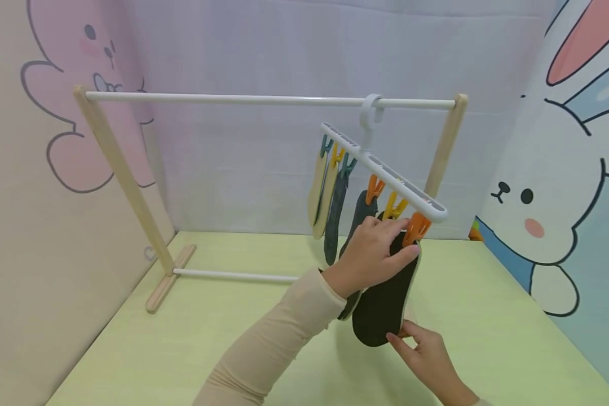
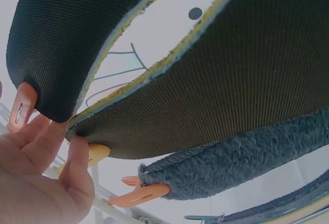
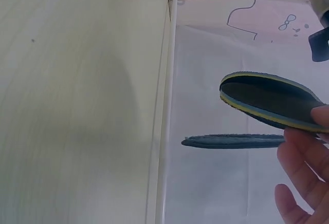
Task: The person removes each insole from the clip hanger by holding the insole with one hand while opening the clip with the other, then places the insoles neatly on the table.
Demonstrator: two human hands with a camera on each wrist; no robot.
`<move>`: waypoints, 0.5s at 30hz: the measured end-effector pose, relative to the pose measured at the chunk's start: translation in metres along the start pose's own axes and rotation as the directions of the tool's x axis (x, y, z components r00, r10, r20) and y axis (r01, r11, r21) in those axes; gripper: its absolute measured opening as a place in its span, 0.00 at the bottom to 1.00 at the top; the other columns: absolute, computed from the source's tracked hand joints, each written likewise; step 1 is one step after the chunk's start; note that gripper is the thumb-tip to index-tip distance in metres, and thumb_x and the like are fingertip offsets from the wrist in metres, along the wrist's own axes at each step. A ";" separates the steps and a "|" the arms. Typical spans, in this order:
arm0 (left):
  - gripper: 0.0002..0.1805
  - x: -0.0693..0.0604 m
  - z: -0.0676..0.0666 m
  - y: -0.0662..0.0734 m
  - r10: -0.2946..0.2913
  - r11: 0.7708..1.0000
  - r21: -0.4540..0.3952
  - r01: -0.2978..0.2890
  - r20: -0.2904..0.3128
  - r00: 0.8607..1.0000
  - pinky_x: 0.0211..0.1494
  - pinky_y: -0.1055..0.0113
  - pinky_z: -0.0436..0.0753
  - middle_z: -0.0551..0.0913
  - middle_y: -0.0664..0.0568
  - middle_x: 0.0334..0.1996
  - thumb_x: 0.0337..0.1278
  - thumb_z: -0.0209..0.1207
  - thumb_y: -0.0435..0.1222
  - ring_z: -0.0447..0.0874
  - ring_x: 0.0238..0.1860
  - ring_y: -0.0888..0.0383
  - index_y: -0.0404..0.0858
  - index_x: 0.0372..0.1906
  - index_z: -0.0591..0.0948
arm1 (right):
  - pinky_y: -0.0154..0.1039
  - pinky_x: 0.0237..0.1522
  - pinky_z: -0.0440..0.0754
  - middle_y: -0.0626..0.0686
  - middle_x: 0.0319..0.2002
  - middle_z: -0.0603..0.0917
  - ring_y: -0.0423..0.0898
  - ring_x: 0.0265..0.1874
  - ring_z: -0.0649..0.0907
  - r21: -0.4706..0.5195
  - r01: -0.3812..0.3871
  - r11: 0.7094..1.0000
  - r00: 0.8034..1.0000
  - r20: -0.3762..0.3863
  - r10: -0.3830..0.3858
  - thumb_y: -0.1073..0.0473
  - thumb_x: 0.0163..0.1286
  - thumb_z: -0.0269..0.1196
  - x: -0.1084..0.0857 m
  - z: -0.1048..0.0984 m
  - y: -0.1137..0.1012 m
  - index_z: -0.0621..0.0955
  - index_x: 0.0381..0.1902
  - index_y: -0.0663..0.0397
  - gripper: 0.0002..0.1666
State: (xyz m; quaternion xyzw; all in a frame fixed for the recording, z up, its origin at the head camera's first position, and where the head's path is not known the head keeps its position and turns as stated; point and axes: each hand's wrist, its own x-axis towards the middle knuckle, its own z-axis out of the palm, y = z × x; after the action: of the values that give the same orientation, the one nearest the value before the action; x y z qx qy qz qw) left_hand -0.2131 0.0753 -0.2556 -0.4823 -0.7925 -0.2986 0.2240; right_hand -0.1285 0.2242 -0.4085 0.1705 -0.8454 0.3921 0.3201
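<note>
Pale wood and white rods form a rack (image 1: pixel 124 177) on a yellow-green desk (image 1: pixel 487 316); its left post stands well to the left of a white hanger (image 1: pixel 406 192) hooked over the top rod. Under the hanger's left, farther end hang two cream insoles (image 1: pixel 316 192) and a slim dark grey insole (image 1: pixel 336 211), held by teal and yellow clips. Just right of the hanger's middle, a fuzzy grey insole (image 1: pixel 366 206) hangs from an orange clip. Beside it, below a yellow clip, a dark insole is mostly hidden by an arm. Close under the hanger's right, nearer end, the left hand (image 1: pixel 367 256) pinches the upper end of a black insole (image 1: pixel 383 304), next to another orange clip (image 1: pixel 417 228). Lower beneath that same end, the right hand (image 1: pixel 426 352) pinches the insole's bottom edge between thumb and fingers. Right of the hanger, a cartoon rabbit (image 1: pixel 538 192) decorates the wall.
</note>
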 end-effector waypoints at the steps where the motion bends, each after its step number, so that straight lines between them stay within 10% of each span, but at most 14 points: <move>1: 0.23 0.000 0.000 0.000 0.003 1.000 0.006 -0.002 -0.013 1.000 0.56 0.65 0.68 0.81 0.44 0.54 0.66 0.54 0.39 0.79 0.51 0.53 0.29 0.60 0.74 | 0.23 0.32 0.73 0.40 0.22 0.83 0.33 0.24 0.81 0.006 0.015 1.000 1.000 -0.001 -0.015 0.78 0.44 0.70 0.000 0.000 0.000 0.82 0.27 0.53 0.17; 7: 0.13 -0.001 -0.003 0.000 0.006 1.000 0.006 -0.006 -0.086 0.996 0.45 0.67 0.68 0.84 0.48 0.37 0.67 0.53 0.38 0.76 0.34 0.54 0.32 0.46 0.80 | 0.22 0.31 0.72 0.42 0.22 0.83 0.34 0.24 0.80 0.033 0.075 0.997 0.997 -0.011 -0.075 0.80 0.43 0.69 0.002 0.002 -0.001 0.82 0.27 0.55 0.18; 15: 0.13 -0.008 -0.004 -0.003 0.048 0.995 0.091 -0.032 -0.185 0.982 0.42 0.69 0.73 0.86 0.46 0.38 0.62 0.60 0.37 0.80 0.34 0.53 0.31 0.44 0.83 | 0.23 0.30 0.72 0.42 0.22 0.83 0.34 0.24 0.80 0.015 0.069 0.998 0.998 -0.010 -0.069 0.80 0.43 0.69 0.002 0.002 -0.001 0.81 0.25 0.54 0.17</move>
State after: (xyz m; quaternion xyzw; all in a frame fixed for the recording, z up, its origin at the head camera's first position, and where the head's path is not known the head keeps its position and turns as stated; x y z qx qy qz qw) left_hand -0.2126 0.0664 -0.2586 -0.4577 -0.7705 -0.3031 0.3242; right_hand -0.1301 0.2221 -0.4070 0.2001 -0.8344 0.3883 0.3361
